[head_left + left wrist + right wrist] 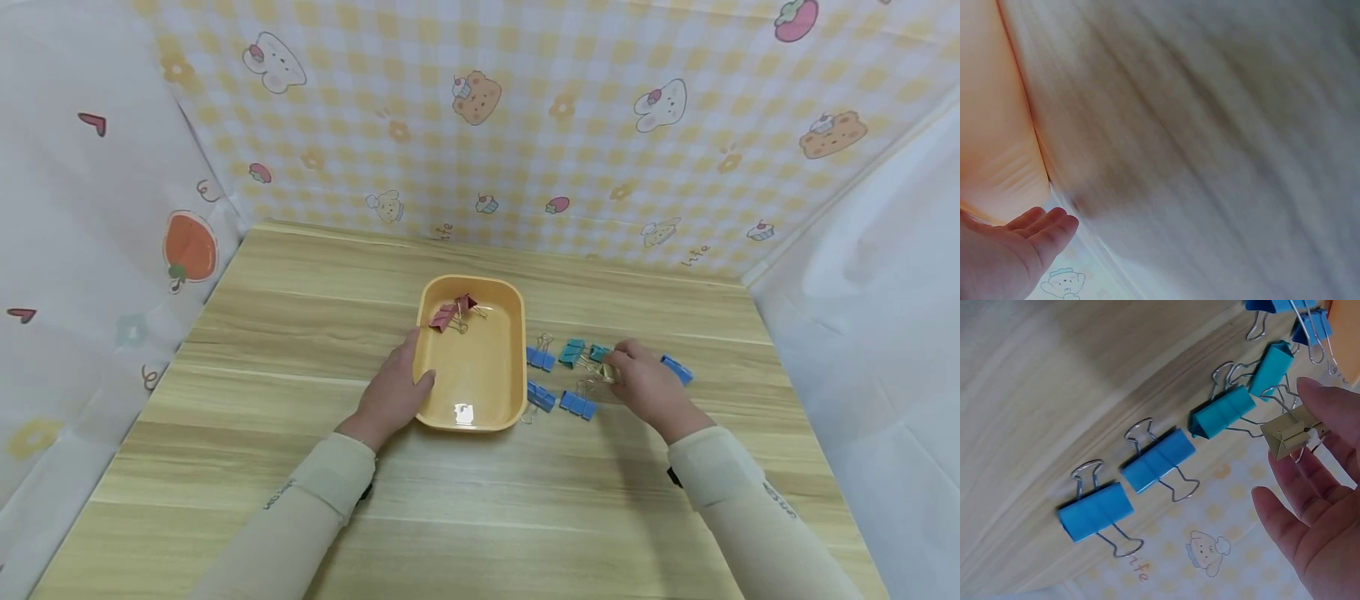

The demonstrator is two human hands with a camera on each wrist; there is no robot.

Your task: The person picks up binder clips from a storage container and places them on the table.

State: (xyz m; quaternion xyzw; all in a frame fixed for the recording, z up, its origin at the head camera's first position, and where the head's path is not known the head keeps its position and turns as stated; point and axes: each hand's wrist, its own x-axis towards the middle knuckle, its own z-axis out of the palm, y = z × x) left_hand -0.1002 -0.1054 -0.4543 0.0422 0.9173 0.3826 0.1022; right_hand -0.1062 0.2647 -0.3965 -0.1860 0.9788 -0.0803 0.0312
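Observation:
A yellow plastic tray sits mid-table with red binder clips in its far left part. My left hand holds the tray's left side, thumb over the rim and fingers along the outer wall. In the left wrist view, those fingers lie beside the tray's wall. My right hand pinches a gold-yellow binder clip between thumb and fingers. Teal binder clips lie close to the pinched clip. Blue binder clips are spread around them, and one blue clip lies right of that hand.
The wood-grain table meets a yellow checked cloth at its back edge. White cloth walls stand at both sides. Two blue clips lie right against the tray's right side.

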